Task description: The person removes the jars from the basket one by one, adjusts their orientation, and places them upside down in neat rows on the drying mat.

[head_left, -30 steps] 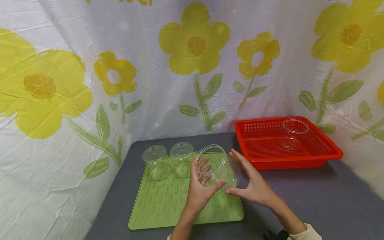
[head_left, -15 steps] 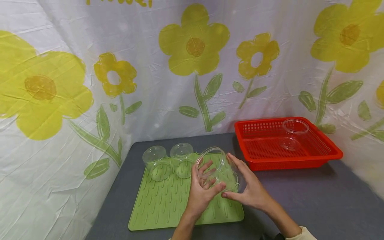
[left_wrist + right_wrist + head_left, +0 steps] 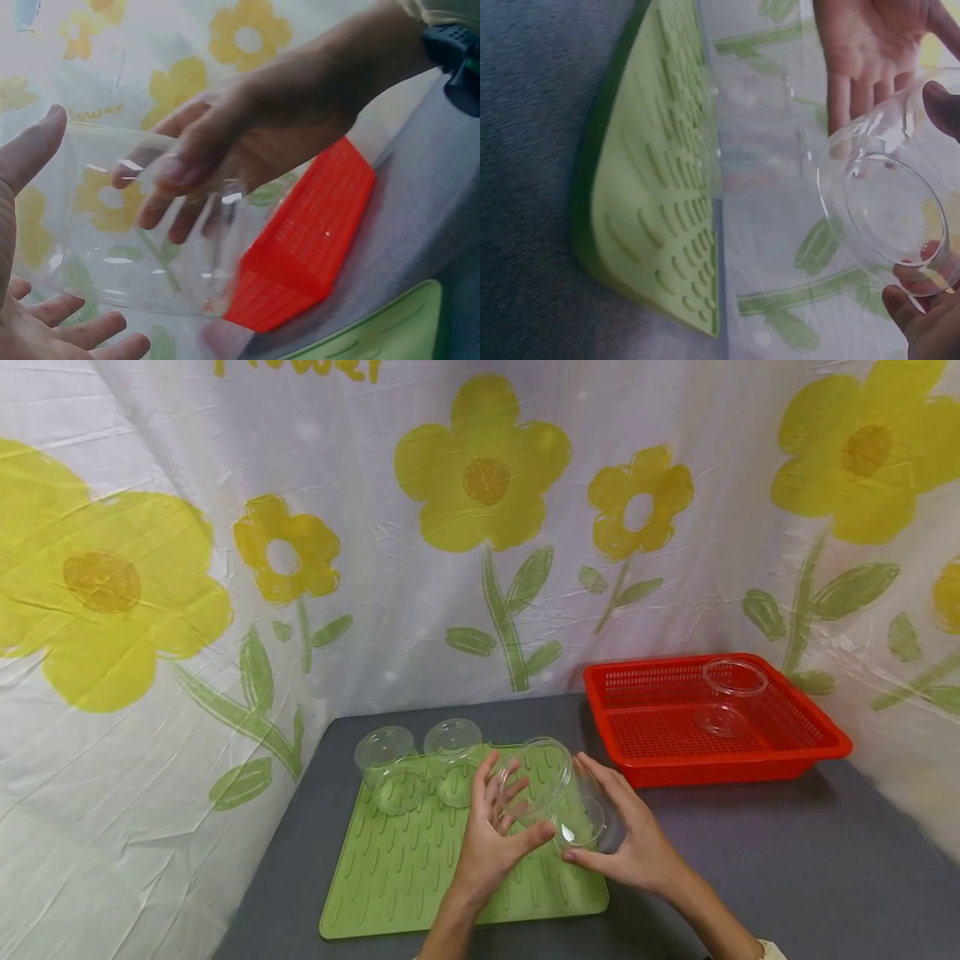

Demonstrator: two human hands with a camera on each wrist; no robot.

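Three views around the right grip [image 3: 636,842]
Head looks forward-down over it; tilted wrist views, nearer, face the flowered curtain [image 3: 360,585] beyond; all share the clear cup [image 3: 891,206]

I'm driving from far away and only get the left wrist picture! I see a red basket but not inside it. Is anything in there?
Observer: Yes, the head view shows a see-through cup inside the red basket, toward its right side.
Child: Cool! What about the green mat? I only get a corner.
Observer: In the head view, two more cups stand side by side on the far left part of the green mat.
Child: And the cup being held? I just see its side.
Observer: The right wrist view shows the round end of the held cup, with a ring on it.
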